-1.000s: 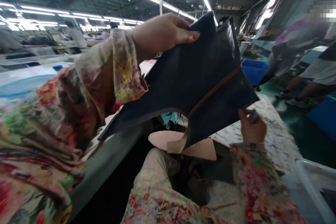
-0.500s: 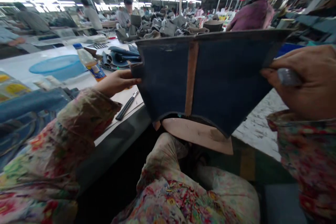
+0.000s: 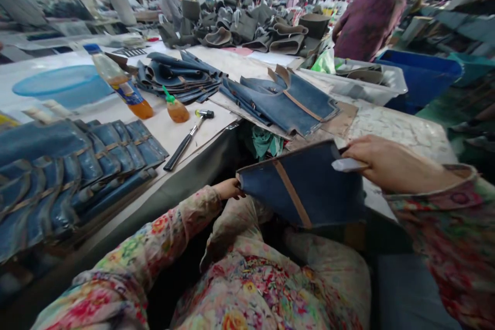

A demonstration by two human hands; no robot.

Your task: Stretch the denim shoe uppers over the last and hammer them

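Note:
I hold a dark blue denim piece [image 3: 309,185] with a tan strip down its middle, low over my lap. My left hand [image 3: 228,189] pinches its left edge, fingers closed. My right hand [image 3: 382,162] grips its upper right corner and also holds a small silvery object [image 3: 347,165] that I cannot make out. Both sleeves are floral. A stack of similar denim pieces [image 3: 286,100] lies on the table just beyond the held piece.
Rows of denim pieces [image 3: 77,165] lie at left, another pile [image 3: 181,75] farther back. A hammer [image 3: 187,139], an orange drink bottle [image 3: 119,82], a small bottle [image 3: 176,108] and a blue basin [image 3: 58,85] stand on the table. Blue bin [image 3: 425,75] at right; a person in purple [image 3: 367,15] stands behind.
The denim piece has come down from in front of my face to lap height, tilting flatter. Both hands dropped with it, and the table behind it came into view.

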